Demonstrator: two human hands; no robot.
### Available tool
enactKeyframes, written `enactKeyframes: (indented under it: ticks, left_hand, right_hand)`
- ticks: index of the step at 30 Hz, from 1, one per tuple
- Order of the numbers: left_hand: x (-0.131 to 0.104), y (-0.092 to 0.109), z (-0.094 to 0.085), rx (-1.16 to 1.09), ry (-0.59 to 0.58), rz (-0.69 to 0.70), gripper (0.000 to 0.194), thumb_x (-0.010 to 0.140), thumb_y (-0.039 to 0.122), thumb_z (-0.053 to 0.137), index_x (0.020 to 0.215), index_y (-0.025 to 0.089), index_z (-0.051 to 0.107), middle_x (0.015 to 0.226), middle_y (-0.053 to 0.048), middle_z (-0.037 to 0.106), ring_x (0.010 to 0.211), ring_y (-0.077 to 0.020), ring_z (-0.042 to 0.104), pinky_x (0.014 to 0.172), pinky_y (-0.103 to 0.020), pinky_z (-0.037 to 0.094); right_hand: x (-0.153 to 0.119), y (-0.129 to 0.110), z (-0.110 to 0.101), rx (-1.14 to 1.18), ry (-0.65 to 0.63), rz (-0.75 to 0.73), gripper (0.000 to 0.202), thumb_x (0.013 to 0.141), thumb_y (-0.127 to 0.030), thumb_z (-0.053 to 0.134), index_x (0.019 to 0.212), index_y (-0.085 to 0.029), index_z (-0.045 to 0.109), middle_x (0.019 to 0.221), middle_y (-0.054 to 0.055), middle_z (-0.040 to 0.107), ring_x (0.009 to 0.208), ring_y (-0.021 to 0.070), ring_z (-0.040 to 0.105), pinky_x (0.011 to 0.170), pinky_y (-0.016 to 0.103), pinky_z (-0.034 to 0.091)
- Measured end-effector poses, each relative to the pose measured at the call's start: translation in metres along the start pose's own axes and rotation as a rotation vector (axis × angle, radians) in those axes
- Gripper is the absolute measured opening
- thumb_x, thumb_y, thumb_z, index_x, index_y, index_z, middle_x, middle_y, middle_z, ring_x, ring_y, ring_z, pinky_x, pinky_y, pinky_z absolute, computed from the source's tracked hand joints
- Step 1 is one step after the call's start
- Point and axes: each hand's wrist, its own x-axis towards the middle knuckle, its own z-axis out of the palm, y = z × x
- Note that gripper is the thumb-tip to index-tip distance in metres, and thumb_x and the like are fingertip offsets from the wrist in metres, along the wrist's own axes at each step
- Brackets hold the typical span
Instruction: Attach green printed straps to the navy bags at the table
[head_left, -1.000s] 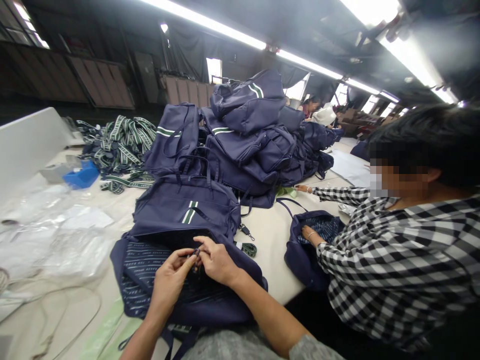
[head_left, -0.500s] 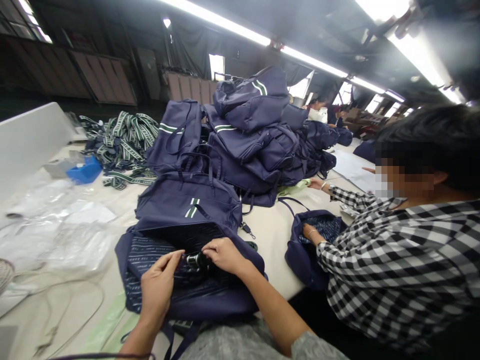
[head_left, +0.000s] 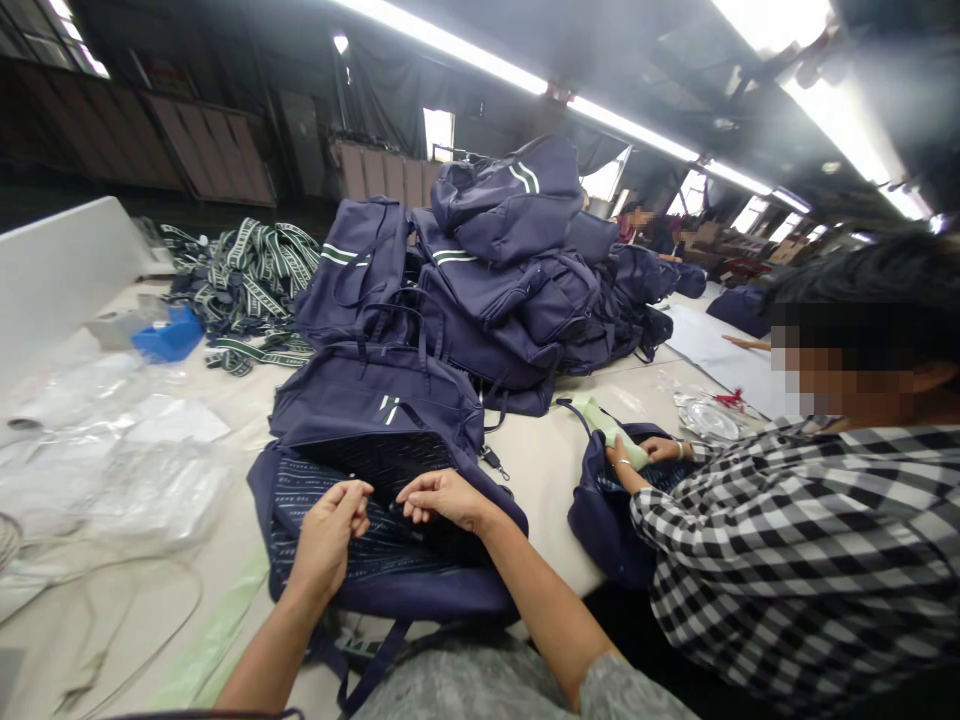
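A navy bag (head_left: 405, 600) lies open in front of me, its dark printed lining (head_left: 300, 515) showing. Over its mouth, my left hand (head_left: 330, 525) is closed in a pinch; a tiny light speck shows at its fingertips, too small to name. My right hand (head_left: 442, 502) hovers over the dark opening with curled fingers, close to a small dark thing I cannot identify. The two hands are apart. Behind the opening, the bag's upper panel (head_left: 345, 395) carries a green and white stripe. A strap with a metal clip (head_left: 495, 462) lies at its right side.
Navy bags (head_left: 502, 290) are heaped behind. Striped straps (head_left: 255, 270), a blue container (head_left: 169, 335) and clear plastic bags (head_left: 150, 490) lie at left. At right, a co-worker in a checked shirt (head_left: 795, 540) handles green material (head_left: 611, 430) in another navy bag (head_left: 615, 530).
The striped strap piece between my hands is no longer visible there. My left hand moved slightly right and up. The co-worker's far hand brought the green material to their bag.
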Motion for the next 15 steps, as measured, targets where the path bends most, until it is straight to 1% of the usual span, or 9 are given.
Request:
enactKeyframes:
  ticks: [3, 5, 7, 9, 11, 13, 15]
  left_hand:
    - [0.001, -0.007, 0.006, 0.213, -0.045, 0.018, 0.044, 0.066, 0.057, 0.069, 0.079, 0.015, 0.066, 0.053, 0.005, 0.044, 0.047, -0.0089, 0.037, 0.045, -0.022, 0.028]
    - [0.001, -0.008, 0.008, 0.286, -0.071, 0.028, 0.049, 0.065, 0.061, 0.067, 0.081, 0.015, 0.069, 0.052, 0.003, 0.046, 0.049, -0.0110, 0.040, 0.047, -0.023, 0.029]
    - [0.000, -0.007, 0.008, 0.329, -0.100, 0.044, 0.050, 0.065, 0.062, 0.067, 0.082, 0.015, 0.071, 0.054, 0.002, 0.050, 0.051, -0.0123, 0.041, 0.050, -0.024, 0.031]
    - [-0.001, -0.007, 0.006, 0.363, -0.126, 0.060, 0.049, 0.064, 0.061, 0.069, 0.084, 0.016, 0.072, 0.056, 0.001, 0.053, 0.053, -0.0127, 0.042, 0.052, -0.024, 0.032]
    - [-0.001, -0.008, 0.003, 0.384, -0.138, 0.061, 0.048, 0.063, 0.060, 0.071, 0.084, 0.016, 0.073, 0.057, 0.001, 0.055, 0.054, -0.0127, 0.042, 0.053, -0.024, 0.032]
    - [0.001, -0.012, -0.002, 0.371, -0.121, 0.048, 0.047, 0.062, 0.059, 0.073, 0.080, 0.016, 0.072, 0.056, 0.002, 0.054, 0.054, -0.0126, 0.042, 0.054, -0.024, 0.032]
    - [0.005, -0.018, -0.007, 0.299, -0.087, 0.022, 0.047, 0.061, 0.058, 0.074, 0.079, 0.015, 0.072, 0.058, 0.001, 0.055, 0.054, -0.0117, 0.041, 0.054, -0.024, 0.032]
  right_hand:
    - [0.000, -0.001, 0.005, 0.121, -0.010, -0.062, 0.044, 0.067, -0.035, 0.078, 0.101, -0.010, 0.066, 0.073, 0.003, 0.070, 0.056, 0.0090, 0.061, 0.056, 0.021, 0.045]
    - [0.002, -0.002, 0.008, 0.180, 0.007, -0.078, 0.046, 0.067, -0.034, 0.079, 0.104, -0.011, 0.064, 0.075, 0.004, 0.071, 0.058, 0.0102, 0.063, 0.057, 0.022, 0.047]
    - [0.007, -0.002, 0.011, 0.257, 0.029, -0.037, 0.040, 0.067, -0.031, 0.081, 0.097, -0.009, 0.065, 0.077, 0.006, 0.072, 0.061, 0.0107, 0.065, 0.058, 0.021, 0.049]
    - [0.014, 0.000, 0.013, 0.368, 0.060, 0.052, 0.032, 0.070, -0.026, 0.081, 0.091, -0.008, 0.066, 0.079, 0.007, 0.072, 0.064, 0.0100, 0.067, 0.061, 0.019, 0.050]
    - [0.020, 0.003, 0.016, 0.492, 0.089, 0.138, 0.023, 0.074, -0.019, 0.078, 0.089, -0.007, 0.066, 0.081, 0.007, 0.072, 0.066, 0.0084, 0.067, 0.065, 0.016, 0.051]
    - [0.025, 0.004, 0.018, 0.587, 0.098, 0.186, 0.016, 0.077, -0.013, 0.075, 0.089, -0.006, 0.066, 0.082, 0.008, 0.072, 0.068, 0.0082, 0.068, 0.068, 0.015, 0.052]
    - [0.027, 0.005, 0.020, 0.630, 0.084, 0.197, 0.011, 0.082, -0.012, 0.071, 0.089, -0.005, 0.066, 0.083, 0.010, 0.072, 0.072, 0.0101, 0.070, 0.071, 0.016, 0.053]
